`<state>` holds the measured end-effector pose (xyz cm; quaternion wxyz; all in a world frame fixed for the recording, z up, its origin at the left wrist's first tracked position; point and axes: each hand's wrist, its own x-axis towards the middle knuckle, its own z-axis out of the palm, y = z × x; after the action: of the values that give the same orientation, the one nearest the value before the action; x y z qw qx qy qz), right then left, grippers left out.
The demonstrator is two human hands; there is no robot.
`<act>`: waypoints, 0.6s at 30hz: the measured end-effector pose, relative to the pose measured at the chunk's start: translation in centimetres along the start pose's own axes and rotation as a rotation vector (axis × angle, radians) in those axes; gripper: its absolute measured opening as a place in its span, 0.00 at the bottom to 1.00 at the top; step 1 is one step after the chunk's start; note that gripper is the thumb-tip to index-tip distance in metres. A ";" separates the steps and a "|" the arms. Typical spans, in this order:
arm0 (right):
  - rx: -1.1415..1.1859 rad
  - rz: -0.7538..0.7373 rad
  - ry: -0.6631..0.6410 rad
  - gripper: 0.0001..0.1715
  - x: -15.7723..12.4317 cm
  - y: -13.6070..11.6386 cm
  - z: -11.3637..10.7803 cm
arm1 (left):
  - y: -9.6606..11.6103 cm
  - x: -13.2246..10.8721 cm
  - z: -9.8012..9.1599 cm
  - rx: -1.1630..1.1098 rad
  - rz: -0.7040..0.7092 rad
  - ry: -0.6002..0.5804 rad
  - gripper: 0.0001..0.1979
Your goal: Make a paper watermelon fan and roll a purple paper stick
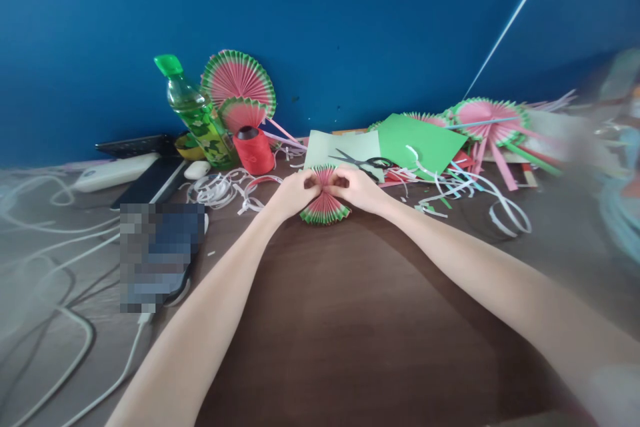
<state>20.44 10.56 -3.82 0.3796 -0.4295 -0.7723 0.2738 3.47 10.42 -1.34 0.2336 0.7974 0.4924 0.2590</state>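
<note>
A pleated pink paper fan with a green edge (pixel 326 208) is spread above and below its pinched middle, between my two hands on the brown table. My left hand (pixel 299 192) pinches it from the left with thumb and fingers. From the right, my right hand (pixel 359 189) pinches the same fan close to its centre. Just behind my hands, black-handled scissors (pixel 357 160) lie partly open on a pale green paper sheet (pixel 320 145). A bright green sheet (pixel 417 143) rests beside them.
Leftward are a red thread spool (pixel 256 152), a green bottle (pixel 200 117), a phone (pixel 165 253) on a cable and curled white paper strips (pixel 220 190). Finished round fans (pixel 240 77) lean on the blue wall (pixel 330 27). More fans (pixel 485 117) and paper strips (pixel 505 210) lie rightward.
</note>
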 end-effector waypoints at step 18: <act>-0.049 -0.016 0.048 0.08 -0.1 -0.2 0.0 | 0.2 -0.1 0.0 0.062 -0.012 0.023 0.04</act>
<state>20.45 10.36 -3.71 0.3896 -0.4392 -0.7727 0.2413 3.58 10.27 -1.20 0.2048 0.7983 0.5075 0.2515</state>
